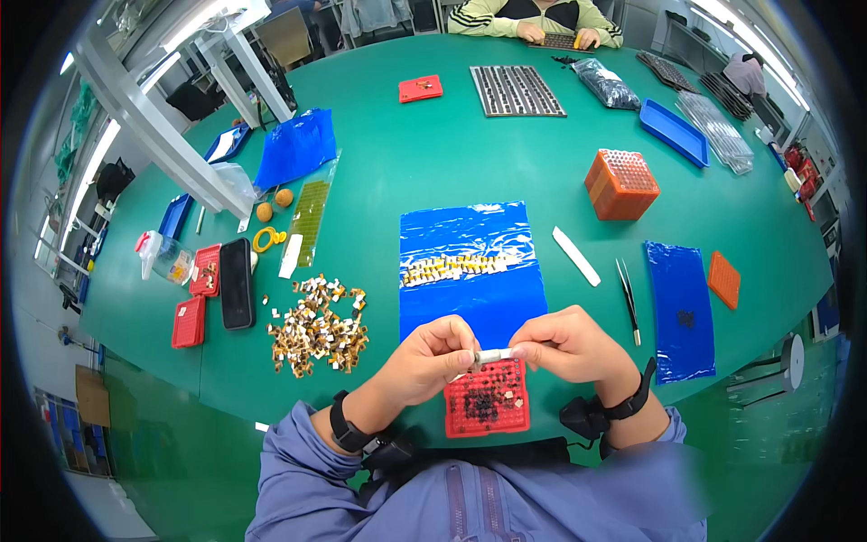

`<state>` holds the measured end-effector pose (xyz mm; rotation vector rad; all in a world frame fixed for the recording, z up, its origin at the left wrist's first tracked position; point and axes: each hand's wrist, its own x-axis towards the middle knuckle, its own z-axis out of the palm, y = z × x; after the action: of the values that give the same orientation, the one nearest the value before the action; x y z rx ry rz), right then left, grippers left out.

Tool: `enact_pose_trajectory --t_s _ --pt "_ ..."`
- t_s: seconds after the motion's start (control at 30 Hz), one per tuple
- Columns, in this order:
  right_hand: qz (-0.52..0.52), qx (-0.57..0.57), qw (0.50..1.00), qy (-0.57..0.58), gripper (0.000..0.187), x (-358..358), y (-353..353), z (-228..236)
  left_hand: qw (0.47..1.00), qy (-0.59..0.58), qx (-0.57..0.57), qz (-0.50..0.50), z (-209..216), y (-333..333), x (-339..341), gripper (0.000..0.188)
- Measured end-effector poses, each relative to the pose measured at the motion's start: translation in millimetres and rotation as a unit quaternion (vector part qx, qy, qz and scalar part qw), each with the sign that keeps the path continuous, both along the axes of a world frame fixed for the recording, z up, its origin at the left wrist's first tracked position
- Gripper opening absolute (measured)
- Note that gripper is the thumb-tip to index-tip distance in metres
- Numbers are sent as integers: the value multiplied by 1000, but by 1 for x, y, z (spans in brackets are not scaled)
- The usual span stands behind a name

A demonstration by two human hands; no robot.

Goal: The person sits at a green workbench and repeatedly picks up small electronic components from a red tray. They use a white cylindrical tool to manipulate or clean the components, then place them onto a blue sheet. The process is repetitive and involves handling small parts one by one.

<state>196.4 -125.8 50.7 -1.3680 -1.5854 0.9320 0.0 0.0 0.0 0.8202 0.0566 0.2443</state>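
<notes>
My left hand (pixel 432 363) and my right hand (pixel 578 345) meet over the near table edge, fingers pinched. Between their fingertips is a small whitish piece (pixel 493 356); its exact kind is too small to tell. Just below it lies a red pegged tray (pixel 462 426), with small black parts (pixel 484 406) scattered over its middle and a few pale bits at its right. Beyond my hands a blue film sheet (pixel 470 312) lies flat, bearing a band of small white-and-yellow pieces (pixel 465 266). A loose heap of similar white, brown and gold pieces (pixel 321 330) sits to the left.
Right: a white strip (pixel 576 256), tweezers (pixel 629 303), a blue sheet (pixel 679 280) with black bits, an orange block (pixel 623 185). Left: a black phone (pixel 237 285), red trays (pixel 188 322), a clear jar (pixel 169 259), yellow tape rolls (pixel 264 239). Across the table a person (pixel 542 20) handles a panel.
</notes>
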Motion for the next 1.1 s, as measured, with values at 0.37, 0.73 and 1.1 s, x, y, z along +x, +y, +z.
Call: enact_pose_trajectory --t_s 0.37,0.73,1.1 --pt "-6 51 999 3 12 1 -1 1 1000 -3 3 -4 3 -1 0 7" --pt "8 -22 999 40 9 2 -3 9 1000 3 8 -14 5 0 -2 8" --pt "15 17 1000 11 11 4 -3 2 999 11 27 -24 8 -2 -2 8"
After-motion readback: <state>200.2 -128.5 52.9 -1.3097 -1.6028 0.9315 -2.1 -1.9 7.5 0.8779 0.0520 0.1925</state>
